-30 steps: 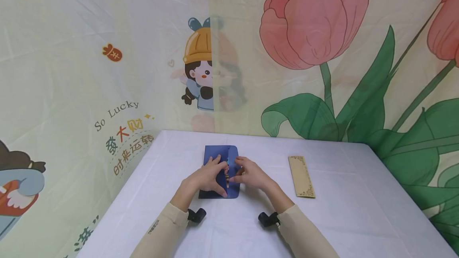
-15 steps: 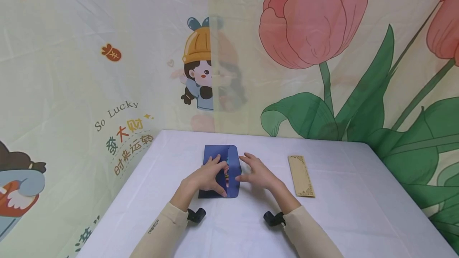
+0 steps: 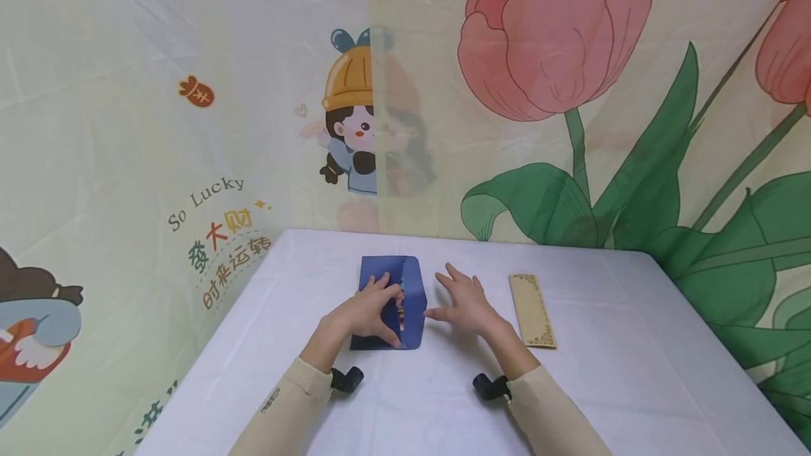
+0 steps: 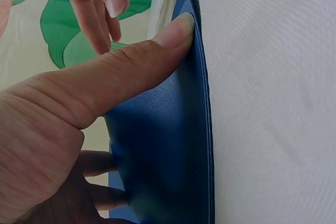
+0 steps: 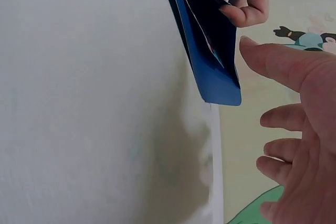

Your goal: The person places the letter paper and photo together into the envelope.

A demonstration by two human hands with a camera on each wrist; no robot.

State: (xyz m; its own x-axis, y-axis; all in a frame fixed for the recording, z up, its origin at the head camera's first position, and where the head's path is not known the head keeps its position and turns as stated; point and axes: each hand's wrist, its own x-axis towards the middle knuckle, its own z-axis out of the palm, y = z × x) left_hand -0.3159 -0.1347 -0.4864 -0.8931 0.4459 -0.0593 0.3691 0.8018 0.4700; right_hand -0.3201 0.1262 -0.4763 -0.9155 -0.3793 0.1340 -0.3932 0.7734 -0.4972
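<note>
A dark blue envelope (image 3: 382,267) lies on the white table with its flap (image 3: 415,305) folded out to the right. Its mouth gapes, and a thin strip of a colourful paper or card (image 5: 203,35) shows inside. My left hand (image 3: 364,314) holds the envelope at the mouth: the index finger curls over the edge, while the thumb (image 4: 176,32) presses the near end. Just right of the flap, my right hand (image 3: 467,307) has its fingers spread and holds nothing; its thumb tip is close to the flap's edge.
Farther right lies a narrow tan card (image 3: 533,311) with ornate brown corners. The white-covered table (image 3: 443,400) meets a printed cloth backdrop (image 3: 437,217) with tulips and cartoon figures behind it. Each wrist wears a black camera.
My right hand has drawn off the flap and moved right, its fingers spreading. The flap has lifted slightly at its outer edge. My left hand has stayed in place on the envelope.
</note>
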